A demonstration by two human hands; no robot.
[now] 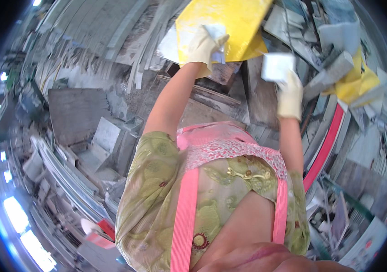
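My left hand (pixel 201 47), in a cream glove, is over a yellow sheet (pixel 223 20). Its fingers are closed around a pale bluish-white piece (pixel 216 31) whose kind I cannot make out; part of it shows beyond the fingers, the rest is hidden by the glove. On the other side my right hand (pixel 290 93), in a matching glove, grips a white square tile (pixel 279 66) by its near edge. The tile is held apart from the yellow sheet, to its right, and is slightly blurred.
Long grey strips (pixel 84 27) are stacked at the far left. A grey board (pixel 78 113) stands at left. Wooden planks (pixel 261 90) lie between my arms. A red strip (pixel 325 145) curves along the right, near crumpled yellow sheeting (pixel 359 79) and a grey block (pixel 329 75).
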